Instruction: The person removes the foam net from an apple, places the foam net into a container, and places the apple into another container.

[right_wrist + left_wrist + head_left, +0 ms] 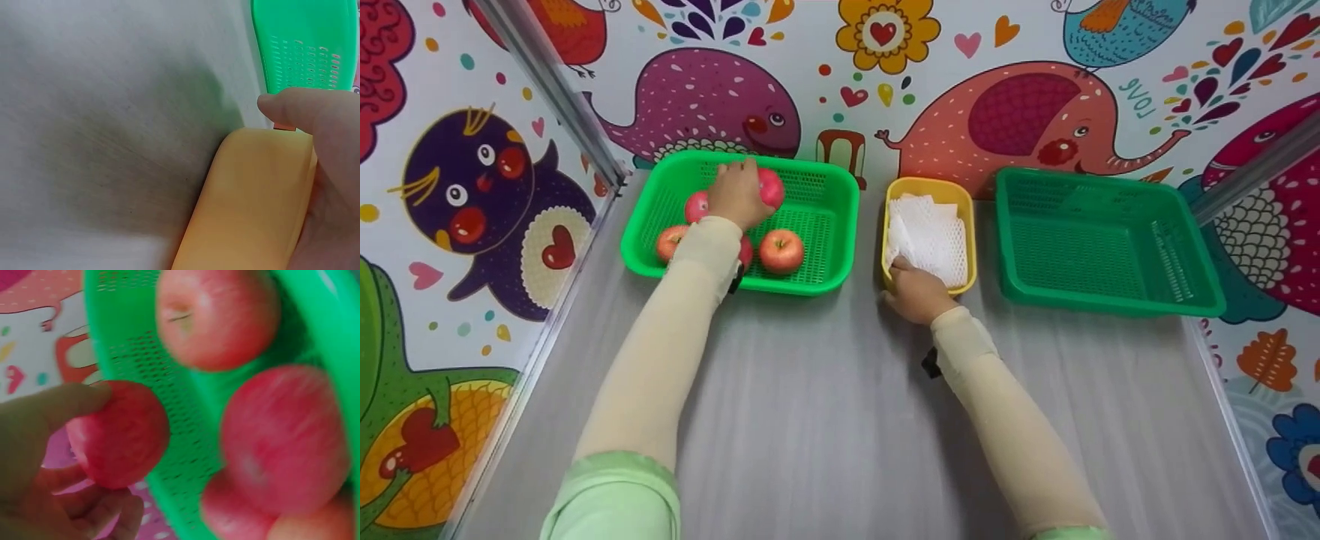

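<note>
My left hand [737, 196] holds a red apple [121, 433] over the back of the bright green basket [840, 225], its thumb and fingers round the fruit. Below it in the basket lie more apples, one with its stem up [781, 251]. My right hand [919, 294] is at the front left corner of a yellow box [971, 255]. Its fingertips touch the white foam netting [930, 236] inside, while the thumb [287, 107] stretches out past the rim, apart from the fingers. In the right wrist view the box hides those fingertips.
A darker green basket [1110, 304] with nothing in it stands right of the yellow box. All three containers sit in a row on the grey table [825, 420], close to the cartoon-printed back wall [840, 67]. Metal posts [555, 90] frame the sides.
</note>
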Tool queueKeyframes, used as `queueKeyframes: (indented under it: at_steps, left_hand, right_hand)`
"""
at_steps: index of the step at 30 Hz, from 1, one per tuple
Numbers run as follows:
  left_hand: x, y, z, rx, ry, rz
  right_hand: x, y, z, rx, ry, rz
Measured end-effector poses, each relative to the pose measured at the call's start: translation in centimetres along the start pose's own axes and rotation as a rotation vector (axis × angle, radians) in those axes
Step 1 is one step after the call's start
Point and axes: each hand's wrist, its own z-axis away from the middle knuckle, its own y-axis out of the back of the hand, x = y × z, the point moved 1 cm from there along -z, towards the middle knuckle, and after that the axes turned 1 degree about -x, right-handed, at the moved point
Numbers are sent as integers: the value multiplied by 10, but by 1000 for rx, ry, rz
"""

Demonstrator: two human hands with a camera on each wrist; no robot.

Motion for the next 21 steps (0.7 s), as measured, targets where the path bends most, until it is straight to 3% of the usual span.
queueKeyframes:
  at_steps: [4,10,17,21]
  left_hand:
    - [-9,-16,-3,-43,1,-58]
    - [-19,-26,1,-108,-32,-129]
    - [-15,-25,6,-217,-78,-135]
    - [-14,-25,13,-245,-81,-106]
  right_hand:
    - [-5,-3,2,-2,4,2]
    - [-7,-4,8,4,48,-10]
    - [-1,-8,9,37,84,23]
    - [7,-16,7,54,102,-31]
